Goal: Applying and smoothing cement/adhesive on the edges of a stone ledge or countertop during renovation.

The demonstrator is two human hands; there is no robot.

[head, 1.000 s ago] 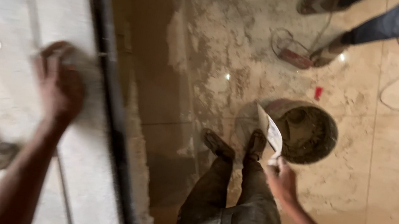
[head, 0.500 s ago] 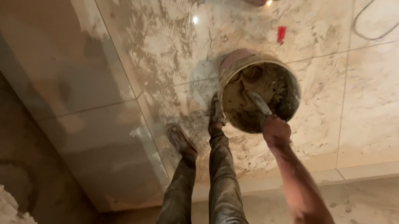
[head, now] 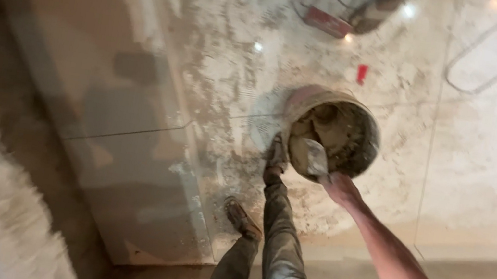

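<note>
In the head view, the right hand [head: 338, 187] reaches down to the bucket [head: 334, 135] on the smeared tile floor [head: 488, 162], clenched on a trowel [head: 308, 156] whose blade lies inside among grey mortar. The bucket stands just beside the person's forward shoe [head: 277, 155]. The left hand is out of view.

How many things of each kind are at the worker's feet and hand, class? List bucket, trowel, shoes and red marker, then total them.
Bucket holding grey mortar: 1
Trowel, held in the right hand: 1
Shoes, one beside the bucket, one nearer: 2
Small red marker on the floor: 1
Total: 5
</note>
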